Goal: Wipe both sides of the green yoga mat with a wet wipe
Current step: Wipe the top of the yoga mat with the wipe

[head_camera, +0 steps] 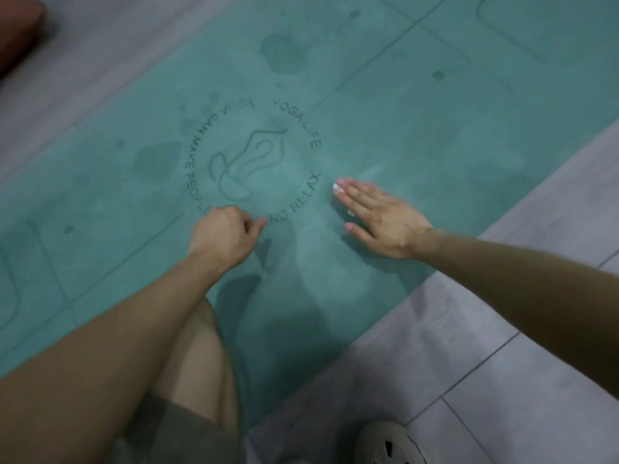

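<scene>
The green yoga mat [385,105] lies flat on the floor, with a printed circle of text and a line drawing at its middle and several dark damp patches. My right hand [378,216] presses flat on the mat just right of the circle, fingers straight. A white wet wipe [336,187] lies under it; only small bits show at the fingertips. My left hand [222,234] rests on the mat at the circle's lower edge, fingers curled under, thumb out, holding nothing that I can see.
Grey tiled floor [502,346] borders the mat on the right and upper left. A brown cushion-like object [18,31] sits at the top left corner. My bare knee [197,349] is over the mat's near part, and a pale clog [388,445] stands on the tiles.
</scene>
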`<state>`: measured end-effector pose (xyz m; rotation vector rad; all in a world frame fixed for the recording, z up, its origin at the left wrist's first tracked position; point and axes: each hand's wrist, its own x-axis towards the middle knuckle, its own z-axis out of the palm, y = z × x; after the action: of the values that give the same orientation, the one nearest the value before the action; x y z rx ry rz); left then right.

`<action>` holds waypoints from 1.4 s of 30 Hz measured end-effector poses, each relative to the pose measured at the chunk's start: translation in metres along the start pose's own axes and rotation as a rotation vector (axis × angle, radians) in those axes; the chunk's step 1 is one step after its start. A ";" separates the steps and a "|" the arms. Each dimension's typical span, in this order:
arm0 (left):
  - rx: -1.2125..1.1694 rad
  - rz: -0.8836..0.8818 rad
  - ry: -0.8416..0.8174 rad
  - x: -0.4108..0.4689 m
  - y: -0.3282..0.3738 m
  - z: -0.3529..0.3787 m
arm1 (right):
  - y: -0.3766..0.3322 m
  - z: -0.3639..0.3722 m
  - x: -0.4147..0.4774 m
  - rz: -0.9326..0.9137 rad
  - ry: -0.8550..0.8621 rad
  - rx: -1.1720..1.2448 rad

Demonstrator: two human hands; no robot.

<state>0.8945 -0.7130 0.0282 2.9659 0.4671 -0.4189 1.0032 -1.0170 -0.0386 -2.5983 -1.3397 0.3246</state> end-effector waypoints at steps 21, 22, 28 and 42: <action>-0.272 -0.242 -0.262 0.244 -0.023 0.034 | 0.019 -0.015 0.178 0.130 -0.014 -0.032; -0.256 -0.249 -0.261 0.243 -0.024 0.040 | 0.012 -0.009 0.182 -0.009 -0.053 -0.035; -0.256 -0.208 -0.350 0.239 -0.024 0.030 | 0.030 -0.018 0.189 -0.238 -0.173 -0.109; -0.177 -0.139 -0.023 0.220 -0.026 0.049 | 0.054 -0.009 0.186 -0.263 -0.084 -0.159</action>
<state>1.0754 -0.6326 -0.0831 2.7652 0.6734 -0.4022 1.1531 -0.8960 -0.0637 -2.5115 -1.7798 0.2973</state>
